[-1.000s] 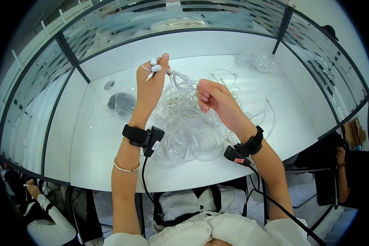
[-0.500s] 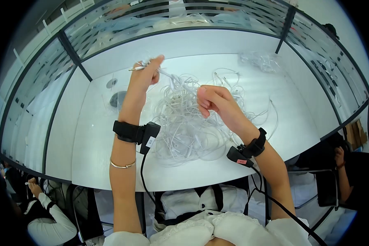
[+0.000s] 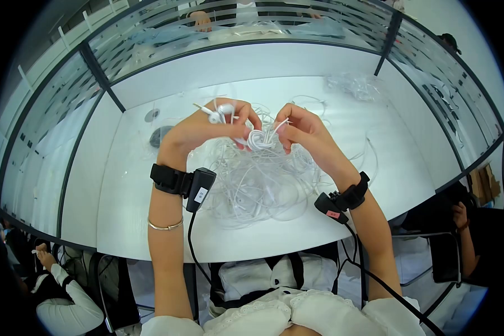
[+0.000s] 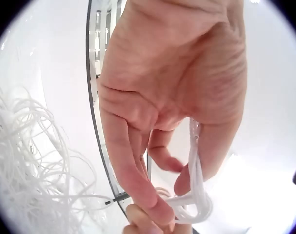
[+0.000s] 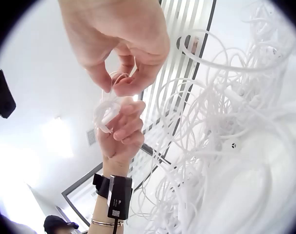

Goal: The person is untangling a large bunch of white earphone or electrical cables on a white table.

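Between my two hands is a pair of white wired earphones, its cable wound into a small coil (image 3: 259,140). My left hand (image 3: 207,127) grips one side of the coil with thumb and fingers. White earbuds (image 3: 223,113) and a plug end stick out over the back of that hand. On the other side, my right hand (image 3: 310,133) pinches a thin strand of the cable between thumb and fingertips, as the right wrist view shows. Looped cable (image 4: 199,197) runs beside the left thumb in the left wrist view. Beneath both hands spreads a tangled pile of white earphone cables (image 3: 252,193).
Crumpled clear plastic bags (image 3: 355,87) lie at the back right of the white desk (image 3: 129,218). A dark round item (image 3: 161,136) sits at the left. Low partitions with glass tops enclose the desk, and people are around it.
My left hand has come down and right, turning, so that the coil now sits close beside my right hand. My right hand has risen slightly and now pinches the cable.
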Tool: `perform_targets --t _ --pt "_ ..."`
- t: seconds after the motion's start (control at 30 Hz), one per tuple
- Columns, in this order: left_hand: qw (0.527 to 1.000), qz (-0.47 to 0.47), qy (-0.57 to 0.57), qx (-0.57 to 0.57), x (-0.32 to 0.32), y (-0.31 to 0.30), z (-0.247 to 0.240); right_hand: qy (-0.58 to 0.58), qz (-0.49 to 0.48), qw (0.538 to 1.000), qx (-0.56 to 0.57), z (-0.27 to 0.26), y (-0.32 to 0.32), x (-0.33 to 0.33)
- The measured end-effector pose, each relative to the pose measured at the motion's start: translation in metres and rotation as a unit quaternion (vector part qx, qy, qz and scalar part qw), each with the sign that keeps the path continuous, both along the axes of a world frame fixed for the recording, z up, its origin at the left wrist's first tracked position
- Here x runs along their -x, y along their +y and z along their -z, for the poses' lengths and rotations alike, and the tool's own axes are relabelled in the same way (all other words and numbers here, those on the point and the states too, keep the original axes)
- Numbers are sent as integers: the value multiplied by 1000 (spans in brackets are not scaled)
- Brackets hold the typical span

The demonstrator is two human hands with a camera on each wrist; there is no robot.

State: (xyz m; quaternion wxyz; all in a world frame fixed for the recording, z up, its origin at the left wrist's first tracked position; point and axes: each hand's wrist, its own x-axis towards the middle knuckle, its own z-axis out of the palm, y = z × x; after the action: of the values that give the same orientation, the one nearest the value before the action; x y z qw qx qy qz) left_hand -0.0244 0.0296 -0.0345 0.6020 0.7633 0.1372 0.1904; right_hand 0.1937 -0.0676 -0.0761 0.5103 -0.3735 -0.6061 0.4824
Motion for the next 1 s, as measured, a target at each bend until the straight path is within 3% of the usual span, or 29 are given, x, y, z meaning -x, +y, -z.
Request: perform_targets --t 0.17,0.43,0.63,0.8,1.0 --pt "999 -3 21 -37 -7 -2 6 35 7 999 15 0 0 1" --pt "995 8 -26 98 -15 -7 1 15 25 1000 -2 3 3 -2" --pt "998 -49 -7 -34 -21 -8 11 23 18 998 -56 3 2 -2" --pt "999 -28 6 -13 -25 -14 13 -29 -17 998 -61 4 0 -5" --pt "998 0 20 -51 -30 -9 23 -44 8 996 -78 4 1 -5"
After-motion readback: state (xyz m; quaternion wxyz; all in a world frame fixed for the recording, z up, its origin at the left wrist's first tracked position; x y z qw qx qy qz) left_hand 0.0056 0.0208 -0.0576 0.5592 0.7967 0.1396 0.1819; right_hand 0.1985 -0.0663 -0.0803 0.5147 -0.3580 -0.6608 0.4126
